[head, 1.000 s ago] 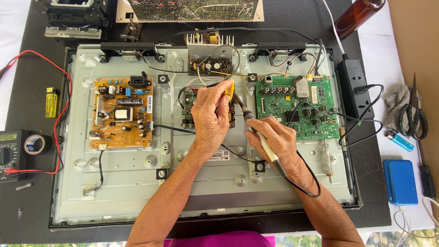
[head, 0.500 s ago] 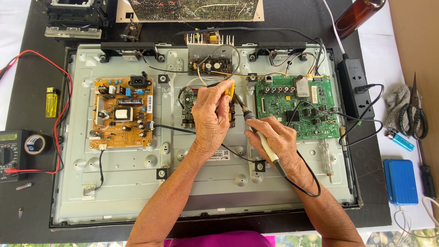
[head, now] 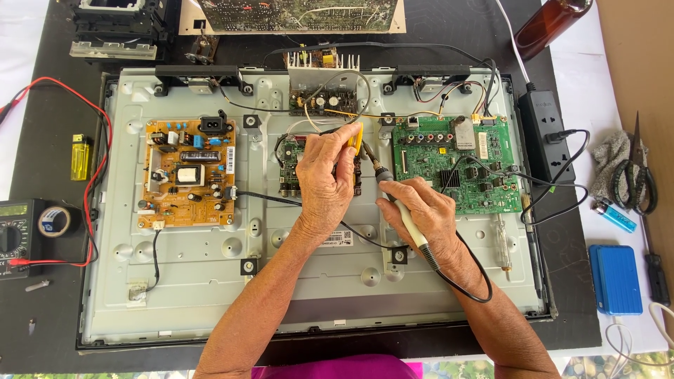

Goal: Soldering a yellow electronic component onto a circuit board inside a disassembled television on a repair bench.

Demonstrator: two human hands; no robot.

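Hands [head: 326, 175] work over a metal panel [head: 210, 281] on a black table [head: 42, 316].

A black tabletop [head: 42, 175] carries the work, with a white covering [head: 583, 77] showing along its right side. In the middle lies an opened flat-screen chassis [head: 210, 281], its grey metal back facing up. To the left of it lie a yellow lighter [head: 80, 157], a multimeter [head: 15, 235] with a roll of tape [head: 54, 220] resting on it, and red test leads [head: 88, 203]. Along the far edge sit a large circuit board [head: 295, 14] and a dark mechanical unit [head: 116, 28]. On the right are a black power strip [head: 544, 130], a brown bottle [head: 544, 28], scissors [head: 635, 182] on a grey rag [head: 607, 161], a blue lighter [head: 618, 217] and a blue case [head: 615, 278].
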